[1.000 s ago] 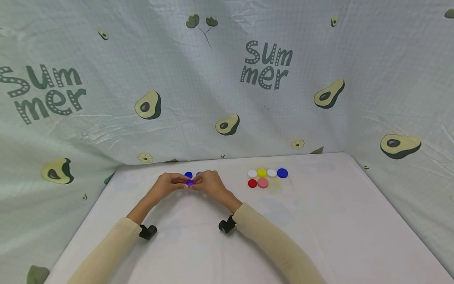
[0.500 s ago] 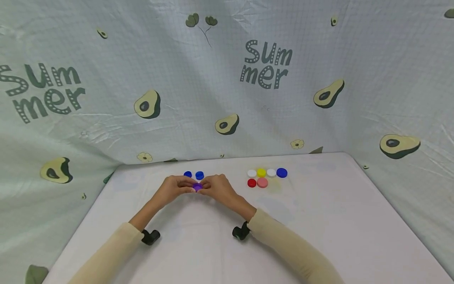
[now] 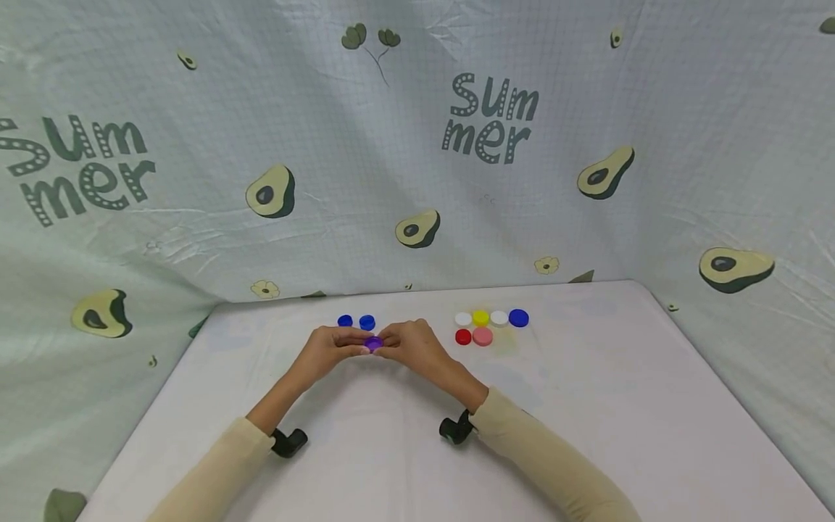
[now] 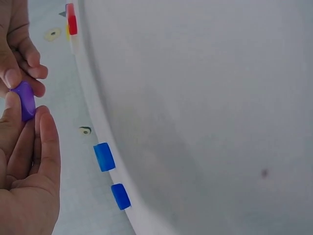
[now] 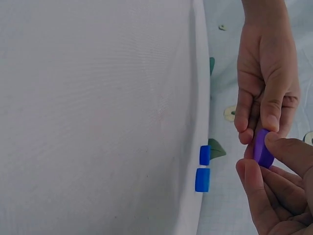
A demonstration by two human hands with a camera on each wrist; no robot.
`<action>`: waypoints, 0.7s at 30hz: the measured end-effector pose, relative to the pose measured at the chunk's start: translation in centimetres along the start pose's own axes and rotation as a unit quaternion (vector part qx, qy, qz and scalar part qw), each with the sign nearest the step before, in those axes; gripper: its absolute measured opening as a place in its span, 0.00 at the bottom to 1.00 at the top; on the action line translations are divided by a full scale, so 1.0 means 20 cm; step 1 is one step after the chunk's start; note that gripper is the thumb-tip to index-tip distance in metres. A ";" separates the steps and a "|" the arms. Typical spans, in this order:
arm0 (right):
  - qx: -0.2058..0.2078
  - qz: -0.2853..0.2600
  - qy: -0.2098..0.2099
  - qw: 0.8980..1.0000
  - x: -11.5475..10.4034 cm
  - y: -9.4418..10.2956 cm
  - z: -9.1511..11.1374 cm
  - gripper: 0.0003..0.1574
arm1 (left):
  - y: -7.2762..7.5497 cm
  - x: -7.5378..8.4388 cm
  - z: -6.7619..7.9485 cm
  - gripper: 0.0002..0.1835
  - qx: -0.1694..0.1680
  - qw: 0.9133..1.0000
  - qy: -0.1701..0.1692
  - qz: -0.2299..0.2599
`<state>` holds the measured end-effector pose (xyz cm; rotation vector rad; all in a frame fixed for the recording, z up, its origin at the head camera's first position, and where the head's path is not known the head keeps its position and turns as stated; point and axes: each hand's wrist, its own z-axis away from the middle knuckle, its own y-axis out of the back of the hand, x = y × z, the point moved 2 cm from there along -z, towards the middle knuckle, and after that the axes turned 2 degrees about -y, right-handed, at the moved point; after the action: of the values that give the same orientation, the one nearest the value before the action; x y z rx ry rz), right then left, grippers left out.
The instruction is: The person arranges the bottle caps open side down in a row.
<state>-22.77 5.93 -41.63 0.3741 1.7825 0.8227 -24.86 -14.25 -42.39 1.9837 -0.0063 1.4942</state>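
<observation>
On the left, a beige sleeve [image 3: 212, 467] with a small black camera [image 3: 289, 442] at its cuff reaches forward over the white worktop [image 3: 404, 457]. Past the cuff, the left hand [image 3: 333, 349] has its grip closed down to the width of a purple cap [image 3: 374, 344], pinching 1 side of it between thumb and fingers. Behind the hands, 2 blue caps [image 3: 367, 322] lie side by side near the far edge, a little apart. The purple cap is held above the worktop, between the 2 hands and nearer the person than the blue pair. From the other side, the right hand [image 3: 417, 348] pinches the same cap, its grip just as narrow. A 2nd black camera [image 3: 456, 429] sits at the right cuff.

Farther right are 6 caps in 2 rows. The front row has a red cap [image 3: 463, 336] and a pink cap [image 3: 483, 336]; the back row runs white cap [image 3: 463, 319], yellow cap [image 3: 480, 317], 2nd white cap [image 3: 499, 317] and large blue cap [image 3: 519, 317].
</observation>
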 end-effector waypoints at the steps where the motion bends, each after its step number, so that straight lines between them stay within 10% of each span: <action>1: 0.000 -0.003 0.000 1.000 0.00 0.00 0.00 0.19 | 0.00 0.00 0.00 0.16 0.002 1.000 0.003 -0.001; 21: 0.016 -0.021 0.007 1.000 0.07 0.10 0.11 0.19 | -0.12 0.09 -0.02 0.18 0.008 1.000 -0.013 0.015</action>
<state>-21.54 9.05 -41.57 0.3517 1.8126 0.7700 -23.62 -11.50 -42.01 2.0233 -0.0348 1.4925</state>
